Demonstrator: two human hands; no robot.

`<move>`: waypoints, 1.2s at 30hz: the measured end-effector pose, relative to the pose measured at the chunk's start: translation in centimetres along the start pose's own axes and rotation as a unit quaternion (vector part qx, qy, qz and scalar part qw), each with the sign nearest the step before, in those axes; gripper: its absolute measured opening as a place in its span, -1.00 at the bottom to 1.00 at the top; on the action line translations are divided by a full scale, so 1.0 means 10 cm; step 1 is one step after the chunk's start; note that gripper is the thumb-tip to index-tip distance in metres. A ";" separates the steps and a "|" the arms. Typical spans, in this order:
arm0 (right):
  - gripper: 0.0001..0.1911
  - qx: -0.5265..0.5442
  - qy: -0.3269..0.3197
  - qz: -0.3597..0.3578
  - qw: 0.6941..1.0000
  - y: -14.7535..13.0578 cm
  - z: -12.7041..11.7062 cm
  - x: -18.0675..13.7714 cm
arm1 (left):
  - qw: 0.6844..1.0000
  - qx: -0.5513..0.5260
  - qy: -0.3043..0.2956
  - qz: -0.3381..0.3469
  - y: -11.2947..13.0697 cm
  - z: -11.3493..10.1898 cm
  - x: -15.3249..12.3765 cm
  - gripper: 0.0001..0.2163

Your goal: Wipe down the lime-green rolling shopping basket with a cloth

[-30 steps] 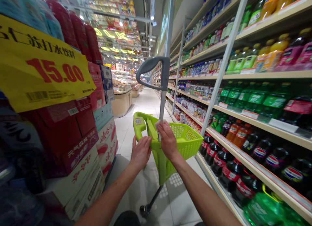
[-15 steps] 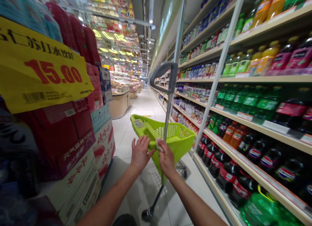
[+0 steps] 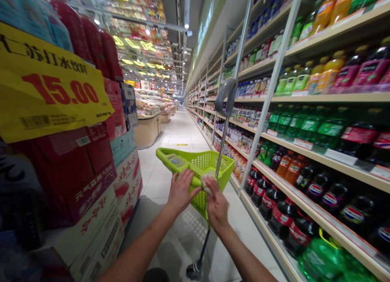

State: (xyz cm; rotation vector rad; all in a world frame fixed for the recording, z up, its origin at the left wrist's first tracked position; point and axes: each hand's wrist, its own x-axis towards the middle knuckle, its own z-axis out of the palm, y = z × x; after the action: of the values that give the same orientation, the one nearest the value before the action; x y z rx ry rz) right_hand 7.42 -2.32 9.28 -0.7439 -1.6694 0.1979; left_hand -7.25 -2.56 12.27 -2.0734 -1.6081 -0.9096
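Resting my left hand (image 3: 183, 188) over the near rim of the green basket cart (image 3: 199, 196), I have the fingers laid across the plastic and the thumb sticking out, though I cannot tell how hard it presses. My right hand (image 3: 217, 207) is just beside it, a small gap between the two, its fingers pinched around a crumpled white wipe (image 3: 205, 184) against the rim. The cart stands on the tiled floor in front of me, between the stacked cartons (image 3: 128, 172) on my left and the drink shelves (image 3: 271, 99) on my right. What worries me is the caster (image 3: 194, 270) underneath: I see nothing blocking it, so a sideways push from the right hand could make the whole cart roll or swivel. Swung rightward, the basket corner or the tall metal pole (image 3: 224, 140), which leans that way, might knock the dark cola bottles (image 3: 283, 212) or the shelf edge. If my left hand is only lying there, it would hardly check that. The wipe is thin and bunched, so it could slip from my fingertips or snag where the pole meets the basket.
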 end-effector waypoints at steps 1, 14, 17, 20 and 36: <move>-0.49 -0.012 -0.002 -0.015 1.000 -0.02 -0.01 -0.03 | 1.000 -0.003 0.000 -0.009 0.07 0.01 0.01 -0.60; -0.44 -0.158 0.000 -0.129 0.979 0.07 0.00 -0.01 | 1.000 0.002 -0.014 -0.026 0.11 0.14 0.14 -0.55; -0.45 -0.181 -0.004 -0.173 0.968 0.13 0.05 -0.01 | 0.999 -0.005 -0.023 0.030 0.13 0.11 0.12 -0.56; -0.43 -0.202 0.026 -0.174 0.963 0.39 -0.24 -0.02 | 0.998 0.007 -0.024 0.050 0.04 0.06 0.07 -0.53; -0.48 -0.262 0.056 -0.126 0.955 0.63 -0.51 0.25 | 0.999 0.019 0.026 -0.015 -0.06 0.14 0.02 -0.49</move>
State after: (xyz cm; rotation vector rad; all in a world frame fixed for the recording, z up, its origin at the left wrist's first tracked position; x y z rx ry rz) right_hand 14.26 2.65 9.38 -0.9008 -1.7048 -0.4790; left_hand -7.42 -1.39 11.34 -1.9893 -1.6215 -0.9286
